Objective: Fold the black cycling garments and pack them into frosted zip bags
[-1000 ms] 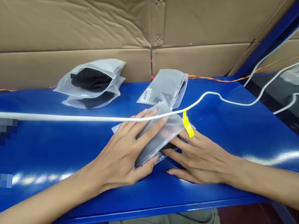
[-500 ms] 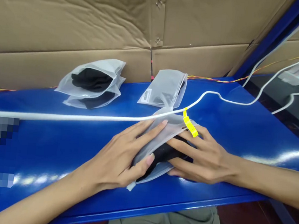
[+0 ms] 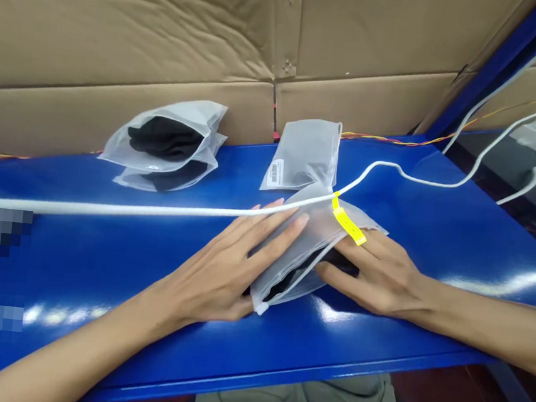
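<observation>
A frosted zip bag (image 3: 315,228) lies slanted on the blue table, its mouth partly open towards me and a slider at its lower left corner. Folded black cloth (image 3: 345,262) shows inside the mouth. My left hand (image 3: 224,266) holds the bag's left side, fingers laid over the top and the thumb tucked at the lower edge. At the mouth's right end is my right hand (image 3: 379,272), its fingers reaching into the bag and its thumb against the black cloth. The right fingertips are hidden.
A white cable (image 3: 153,213) with a yellow tag (image 3: 349,226) crosses in front of the bag. Behind stand two open bags (image 3: 169,144) with black contents and a labelled frosted bag (image 3: 303,154). Cardboard (image 3: 124,23) lines the back of the blue table (image 3: 148,366).
The bag's mouth has narrowed over the black cloth, and the bag has shifted slightly right. My left thumb has slipped under its edge; my right fingers have drawn closer together.
</observation>
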Demonstrator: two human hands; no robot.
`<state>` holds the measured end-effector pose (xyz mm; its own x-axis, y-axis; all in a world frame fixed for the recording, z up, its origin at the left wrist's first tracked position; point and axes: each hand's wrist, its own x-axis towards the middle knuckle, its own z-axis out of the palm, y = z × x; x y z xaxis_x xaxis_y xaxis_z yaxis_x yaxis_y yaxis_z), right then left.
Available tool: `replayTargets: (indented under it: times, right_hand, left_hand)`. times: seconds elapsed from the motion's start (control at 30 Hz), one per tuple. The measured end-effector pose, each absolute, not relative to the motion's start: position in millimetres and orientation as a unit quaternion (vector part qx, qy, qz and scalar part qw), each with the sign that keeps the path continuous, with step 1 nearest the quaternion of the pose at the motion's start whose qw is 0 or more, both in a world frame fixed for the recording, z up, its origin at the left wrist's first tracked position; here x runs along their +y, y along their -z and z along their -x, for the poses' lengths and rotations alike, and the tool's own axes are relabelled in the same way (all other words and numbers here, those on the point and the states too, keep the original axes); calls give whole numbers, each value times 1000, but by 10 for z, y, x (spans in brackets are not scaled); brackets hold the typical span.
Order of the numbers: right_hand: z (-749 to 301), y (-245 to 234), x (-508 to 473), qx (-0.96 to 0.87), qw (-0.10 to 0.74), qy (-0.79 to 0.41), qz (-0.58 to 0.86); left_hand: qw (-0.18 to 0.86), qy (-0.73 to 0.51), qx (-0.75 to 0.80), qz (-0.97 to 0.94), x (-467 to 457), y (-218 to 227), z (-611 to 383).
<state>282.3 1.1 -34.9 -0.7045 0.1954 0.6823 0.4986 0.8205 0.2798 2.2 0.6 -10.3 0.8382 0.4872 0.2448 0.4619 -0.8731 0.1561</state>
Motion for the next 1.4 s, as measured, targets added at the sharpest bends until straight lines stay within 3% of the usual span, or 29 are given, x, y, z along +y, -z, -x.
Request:
replayTargets:
  times: [0.17,0.33,0.53,0.93,1.4]
  right_hand:
    - [-2821,348,82,-892,330,254,178]
    - [-2838,351,111,-910,284,239,185]
    - [-2835,318,135,-932,288,172,139]
    - [-2803,289,96,-941,240,180,157]
    - [-2957,380,230,-940,311,123,60]
  left_hand:
    - [-33,-115,272,-955,30,145,-34]
    - [-6,-111,286,-952,38,142,-31]
    - [-32,-106,280,-954,56,232,-19]
    - [-34,-68,264,-961,79,183,-71]
    - [9,-62,264,-962,82,190,-54]
